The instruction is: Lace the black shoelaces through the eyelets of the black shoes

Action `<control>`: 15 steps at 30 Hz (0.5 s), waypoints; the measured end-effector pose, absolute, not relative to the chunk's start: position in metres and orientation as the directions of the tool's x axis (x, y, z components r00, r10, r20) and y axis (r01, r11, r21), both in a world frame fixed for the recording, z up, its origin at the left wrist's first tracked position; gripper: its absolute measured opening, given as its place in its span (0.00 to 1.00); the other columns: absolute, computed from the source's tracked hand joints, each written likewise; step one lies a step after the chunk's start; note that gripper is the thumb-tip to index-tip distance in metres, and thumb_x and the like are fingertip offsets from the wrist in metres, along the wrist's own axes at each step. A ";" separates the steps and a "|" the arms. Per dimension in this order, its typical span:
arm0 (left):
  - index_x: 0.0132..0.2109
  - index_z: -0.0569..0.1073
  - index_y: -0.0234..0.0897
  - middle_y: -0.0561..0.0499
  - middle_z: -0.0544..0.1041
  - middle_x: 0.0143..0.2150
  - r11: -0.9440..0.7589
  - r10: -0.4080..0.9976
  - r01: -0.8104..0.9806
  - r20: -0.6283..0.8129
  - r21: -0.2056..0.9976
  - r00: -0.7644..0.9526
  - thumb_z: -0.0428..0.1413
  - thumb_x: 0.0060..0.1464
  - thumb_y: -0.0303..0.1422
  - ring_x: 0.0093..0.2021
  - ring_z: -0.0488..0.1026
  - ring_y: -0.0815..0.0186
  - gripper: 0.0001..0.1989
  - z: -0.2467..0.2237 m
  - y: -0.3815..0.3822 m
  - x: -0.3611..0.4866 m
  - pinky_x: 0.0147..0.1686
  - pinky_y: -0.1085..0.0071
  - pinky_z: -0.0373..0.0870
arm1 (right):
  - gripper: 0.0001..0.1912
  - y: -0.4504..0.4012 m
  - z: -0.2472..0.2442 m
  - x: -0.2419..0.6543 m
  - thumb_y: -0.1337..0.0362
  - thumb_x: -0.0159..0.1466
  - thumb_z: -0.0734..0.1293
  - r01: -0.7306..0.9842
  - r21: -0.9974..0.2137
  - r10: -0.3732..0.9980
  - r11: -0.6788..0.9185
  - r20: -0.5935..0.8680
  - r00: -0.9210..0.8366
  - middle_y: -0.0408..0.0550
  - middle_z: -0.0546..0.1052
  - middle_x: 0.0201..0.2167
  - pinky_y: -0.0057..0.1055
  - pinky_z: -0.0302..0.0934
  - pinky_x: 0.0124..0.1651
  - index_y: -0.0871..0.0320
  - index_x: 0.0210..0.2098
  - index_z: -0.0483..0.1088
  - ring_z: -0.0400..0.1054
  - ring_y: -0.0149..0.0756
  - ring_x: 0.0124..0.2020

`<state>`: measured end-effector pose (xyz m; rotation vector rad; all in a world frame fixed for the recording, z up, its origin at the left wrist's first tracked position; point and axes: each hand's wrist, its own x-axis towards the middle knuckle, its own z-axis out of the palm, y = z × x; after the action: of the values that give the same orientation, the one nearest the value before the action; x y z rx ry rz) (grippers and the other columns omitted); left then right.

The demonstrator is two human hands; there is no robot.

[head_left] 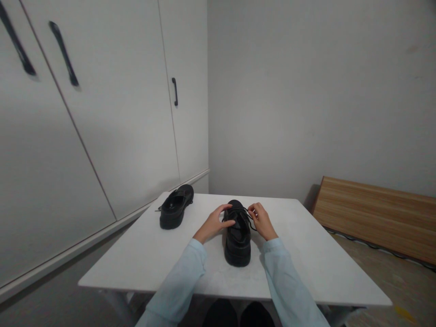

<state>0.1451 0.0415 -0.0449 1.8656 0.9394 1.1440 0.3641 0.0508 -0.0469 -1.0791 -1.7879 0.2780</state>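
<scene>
A black lace-up shoe [237, 247] stands on the white table in front of me, heel toward me and toe away. My left hand [214, 223] is at its left side, thumb and index finger spread apart; the thumb reaches the tongue and the fingers lie by the front of the lacing. On the other side, my right hand [259, 219] pinches the black shoelace [251, 222] between thumb and fingertips, just off the shoe. Farther left on the table sits a second black shoe [173, 218], its lace ends hanging out at the sides.
The white table [143, 268] stands near a white cabinet [112, 113] with black handles on the left. A grey wall [306, 100] rises behind it. At the right, a wood-grain panel [371, 213] leans by the wall. My knees show below the table edge.
</scene>
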 end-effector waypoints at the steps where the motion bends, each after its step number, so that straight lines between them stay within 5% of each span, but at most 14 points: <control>1: 0.55 0.68 0.41 0.43 0.69 0.59 -0.453 0.866 0.202 0.375 0.868 0.332 0.64 0.46 0.36 0.60 0.64 0.57 0.29 -0.045 0.042 0.145 0.62 0.58 0.55 | 0.06 0.051 -0.047 0.365 0.68 0.60 0.60 0.547 -0.609 0.775 0.574 0.619 -0.124 0.46 0.68 0.31 0.33 0.61 0.37 0.56 0.30 0.67 0.64 0.35 0.31; 15: 0.56 0.68 0.41 0.44 0.68 0.60 -0.435 0.873 0.214 0.351 0.874 0.339 0.64 0.46 0.37 0.60 0.64 0.57 0.29 -0.044 0.040 0.144 0.61 0.59 0.56 | 0.03 0.057 -0.051 0.374 0.67 0.54 0.68 0.675 -0.542 0.804 0.501 0.580 -0.131 0.45 0.67 0.29 0.32 0.61 0.33 0.58 0.24 0.73 0.63 0.32 0.26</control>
<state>0.1441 0.0401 -0.0439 1.8564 0.9574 1.1162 0.3741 0.0572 -0.0508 -1.2287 -1.8620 0.1839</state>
